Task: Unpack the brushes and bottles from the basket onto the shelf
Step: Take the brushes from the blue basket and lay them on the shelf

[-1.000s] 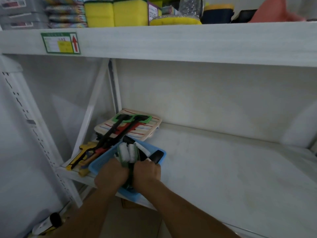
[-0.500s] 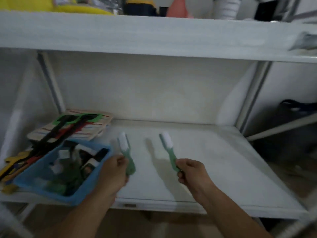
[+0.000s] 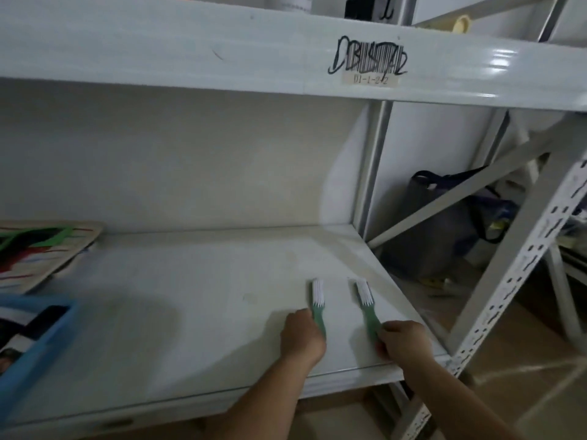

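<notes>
Brushes lay low over the near right part of the shelf [image 3: 197,281], one green brush [image 3: 317,308] in the left hand [image 3: 301,339], its twin [image 3: 368,312] in the right hand [image 3: 401,344]. Fingers were closed around thin handles; they looked light, stiff, easy by the handle. The basket [image 3: 35,354] stood far left.

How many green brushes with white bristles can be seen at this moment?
2. One brush is in the left hand, the other brush in the right hand, both over the shelf. The blue basket may hide more.
</notes>
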`<action>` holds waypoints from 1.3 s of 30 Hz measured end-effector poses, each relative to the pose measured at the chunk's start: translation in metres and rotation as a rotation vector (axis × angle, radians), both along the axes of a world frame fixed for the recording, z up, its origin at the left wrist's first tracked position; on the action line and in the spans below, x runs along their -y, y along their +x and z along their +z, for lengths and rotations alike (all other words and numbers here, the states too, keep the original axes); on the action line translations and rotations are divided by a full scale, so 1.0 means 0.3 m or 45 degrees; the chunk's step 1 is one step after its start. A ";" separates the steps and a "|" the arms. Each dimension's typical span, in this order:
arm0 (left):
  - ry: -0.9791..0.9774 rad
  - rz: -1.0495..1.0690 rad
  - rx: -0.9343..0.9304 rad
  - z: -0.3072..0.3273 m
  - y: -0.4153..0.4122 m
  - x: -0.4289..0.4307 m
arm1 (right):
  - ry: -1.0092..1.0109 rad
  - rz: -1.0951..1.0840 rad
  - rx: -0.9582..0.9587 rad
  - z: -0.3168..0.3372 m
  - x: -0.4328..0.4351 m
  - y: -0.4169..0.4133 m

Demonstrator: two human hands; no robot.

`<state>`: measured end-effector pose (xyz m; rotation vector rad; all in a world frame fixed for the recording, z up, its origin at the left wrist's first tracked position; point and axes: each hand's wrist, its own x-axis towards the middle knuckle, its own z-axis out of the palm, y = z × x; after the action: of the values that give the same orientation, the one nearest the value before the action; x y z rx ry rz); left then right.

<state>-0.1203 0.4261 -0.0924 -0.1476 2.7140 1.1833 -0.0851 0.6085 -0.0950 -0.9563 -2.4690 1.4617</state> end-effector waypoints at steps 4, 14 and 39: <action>-0.001 -0.064 -0.056 0.035 0.057 0.066 | 0.219 0.052 -0.091 0.002 0.069 0.016; -0.119 0.359 -0.405 0.167 0.331 0.926 | 0.203 0.876 -0.450 0.156 0.815 0.052; -0.302 0.821 -0.270 0.215 0.289 1.517 | 0.446 1.276 -0.223 0.232 1.756 0.020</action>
<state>-0.0336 -0.0291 -0.0278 -1.0507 3.0945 1.0375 -0.0789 0.0817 -0.0254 0.5484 -3.0247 1.0861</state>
